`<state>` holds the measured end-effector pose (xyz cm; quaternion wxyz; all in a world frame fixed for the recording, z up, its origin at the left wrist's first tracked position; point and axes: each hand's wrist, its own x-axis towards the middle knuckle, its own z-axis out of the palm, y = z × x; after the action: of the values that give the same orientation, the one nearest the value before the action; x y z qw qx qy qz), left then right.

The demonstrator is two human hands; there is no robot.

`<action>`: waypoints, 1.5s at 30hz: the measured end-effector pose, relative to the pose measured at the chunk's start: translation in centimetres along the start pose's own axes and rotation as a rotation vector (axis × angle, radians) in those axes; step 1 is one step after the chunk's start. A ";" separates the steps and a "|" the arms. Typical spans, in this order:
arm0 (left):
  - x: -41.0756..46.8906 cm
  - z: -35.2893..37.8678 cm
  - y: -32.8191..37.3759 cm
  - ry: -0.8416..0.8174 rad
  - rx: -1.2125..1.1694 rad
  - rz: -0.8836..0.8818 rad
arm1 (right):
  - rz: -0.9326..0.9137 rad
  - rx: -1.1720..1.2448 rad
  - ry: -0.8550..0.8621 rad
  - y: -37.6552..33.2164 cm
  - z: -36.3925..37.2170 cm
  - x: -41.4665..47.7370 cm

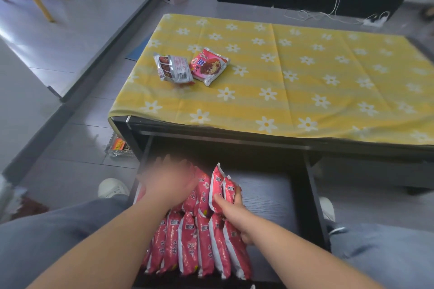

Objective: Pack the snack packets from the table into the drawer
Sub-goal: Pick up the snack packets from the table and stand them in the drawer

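Pink-red foil pkts are stood on edge in the open drawer (265, 195); only the head view is given. The near row (195, 248) is packed just under both wrists. Each pkt there is set on a long edge, w/ its long axis run from the person toward the table and its top tilted a little left. The far row (200, 189) is held between the two hands on the same axis, ends pointed up and away.

The R hand (231, 209) is curled round the held pkt (218, 183) at the right end of the far row, w/ the thumb laid on the pkt's near face. Its sealed end is pointed up and away from the hand. A 2nd pkt may be caught in the same grip, but that can't be told.

The L hand (169, 183) is blurred. Its fingers seem stretched out and laid against the left of the far row, w/ nothing gripped. Bare drawer floor is seen right of the R hand.

Well beyond both hands, two pkts are seen lying flat on the yellow flowered cloth (305, 77) over the table. A silver-backed pkt (173, 69) is touched on its right by a pink pkt (209, 65), face up. Both are skewed to the table edge.

A glass ashtray (118, 146) is seen on the floor, left of the L hand.
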<state>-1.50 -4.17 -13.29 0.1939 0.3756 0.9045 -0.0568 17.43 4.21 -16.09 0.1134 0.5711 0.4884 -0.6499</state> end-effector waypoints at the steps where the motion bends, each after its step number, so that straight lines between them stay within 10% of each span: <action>1: 0.0 0.1 0.0 0.002 -0.007 0.001 | -0.008 -0.020 0.001 0.0 -0.1 -0.2; 11: -0.7 -1.1 0.1 0.065 -0.033 0.008 | -0.066 -0.300 0.146 -0.8 -0.7 -1.1; 27: -1.0 -6.5 2.5 0.338 -0.209 0.206 | -0.894 -1.039 0.586 -9.5 -2.3 -5.9; 45: 10.9 -17.4 0.5 0.469 -0.582 0.052 | -0.938 -1.109 0.658 -28.5 -5.0 1.9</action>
<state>-13.50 7.68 -1.61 0.0814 0.3303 0.8928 0.2953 -0.13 22.95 -2.64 -0.0543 0.3288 0.9385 -0.0900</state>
